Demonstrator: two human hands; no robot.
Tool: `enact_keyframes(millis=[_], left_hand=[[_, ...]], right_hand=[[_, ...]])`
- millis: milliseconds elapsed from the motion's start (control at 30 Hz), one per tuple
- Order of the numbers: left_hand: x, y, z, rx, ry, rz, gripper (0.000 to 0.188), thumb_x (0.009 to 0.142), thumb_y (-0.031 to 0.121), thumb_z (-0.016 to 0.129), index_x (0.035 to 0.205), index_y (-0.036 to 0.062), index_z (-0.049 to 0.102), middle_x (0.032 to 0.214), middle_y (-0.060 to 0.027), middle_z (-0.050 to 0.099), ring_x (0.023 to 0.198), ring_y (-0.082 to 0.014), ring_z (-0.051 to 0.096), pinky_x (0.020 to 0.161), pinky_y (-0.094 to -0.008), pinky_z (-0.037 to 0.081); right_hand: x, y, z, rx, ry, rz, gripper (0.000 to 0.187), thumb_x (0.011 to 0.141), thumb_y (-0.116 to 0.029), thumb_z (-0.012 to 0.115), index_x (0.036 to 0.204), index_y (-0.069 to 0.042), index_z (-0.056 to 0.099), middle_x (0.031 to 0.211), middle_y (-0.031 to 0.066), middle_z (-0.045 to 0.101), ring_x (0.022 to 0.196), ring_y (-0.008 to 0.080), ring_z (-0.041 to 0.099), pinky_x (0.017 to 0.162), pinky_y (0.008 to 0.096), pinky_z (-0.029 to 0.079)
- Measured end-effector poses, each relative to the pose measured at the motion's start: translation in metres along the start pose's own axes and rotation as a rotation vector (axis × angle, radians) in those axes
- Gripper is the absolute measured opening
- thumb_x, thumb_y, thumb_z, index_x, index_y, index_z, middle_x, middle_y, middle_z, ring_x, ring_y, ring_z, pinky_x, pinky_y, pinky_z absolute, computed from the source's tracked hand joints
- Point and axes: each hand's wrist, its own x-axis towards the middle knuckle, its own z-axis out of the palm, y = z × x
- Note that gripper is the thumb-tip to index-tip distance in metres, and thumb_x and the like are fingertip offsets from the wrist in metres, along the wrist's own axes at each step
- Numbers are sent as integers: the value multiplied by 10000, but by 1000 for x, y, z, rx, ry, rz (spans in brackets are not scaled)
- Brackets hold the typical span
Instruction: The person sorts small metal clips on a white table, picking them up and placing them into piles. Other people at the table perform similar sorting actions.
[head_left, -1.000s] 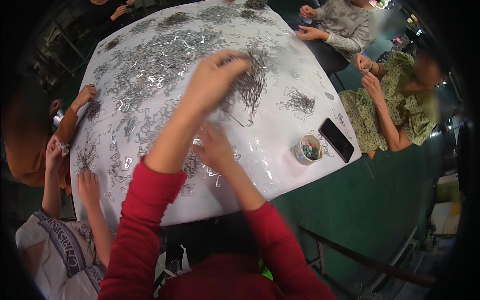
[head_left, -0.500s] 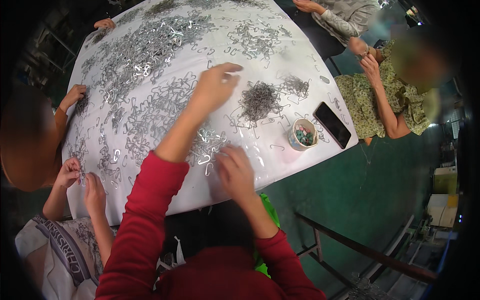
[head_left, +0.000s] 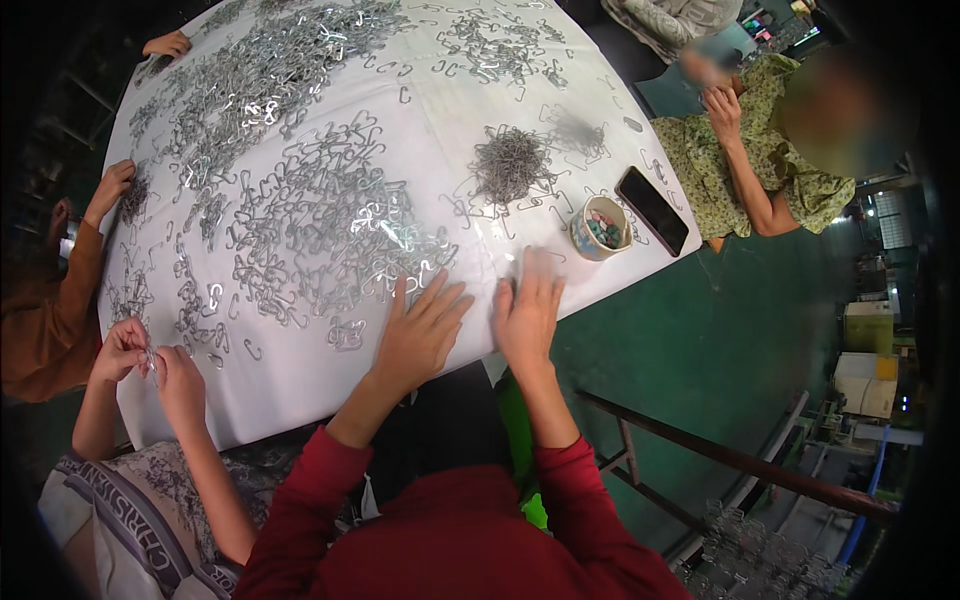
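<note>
My left hand (head_left: 415,335) lies on the white-covered table (head_left: 290,385) near its front edge, fingers spread and nothing in them. Just beyond its fingertips is a wide spread of bent silver wire hooks (head_left: 330,215). Beside it on the right, my right hand (head_left: 530,318) rests with its fingers stretched out, the tips smeared by motion. I see nothing held in it. A dense heap of darker wire pieces (head_left: 510,165) sits farther back, beyond my right hand.
Right of my hands stand a paper cup (head_left: 577,238) with green and pink bits and a black phone (head_left: 652,210). More hooks (head_left: 270,80) cover the far table. Other people's hands (head_left: 165,370) work around it. A metal rail (head_left: 720,455) runs at the lower right.
My left hand has come back from over the far hooks to the front edge. My right hand has shifted right and flattened out. The view has shifted slightly.
</note>
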Motion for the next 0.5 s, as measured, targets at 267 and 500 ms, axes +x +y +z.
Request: enact_keyframes(millis=[267,500], left_hand=[[-14,-22,-8,119,127,-196,309,810,25,606,1113,75,640,1257,-75,572,1300,-273,463,1101,-667,167],[-14,-22,-9,13,211,-204,338,747,-42,612,1055,95,646,1217,-74,570,1292,-305,456,1104,-659,172]], right_hand=[[28,-2,5,157,25,-35,260,884,-93,571,1136,-43,606,1168,155,596,1097,368,552,961,498,419],[78,16,13,41,-64,261,127,848,-147,620,928,-66,676,927,141,634,877,349,625,752,449,481]])
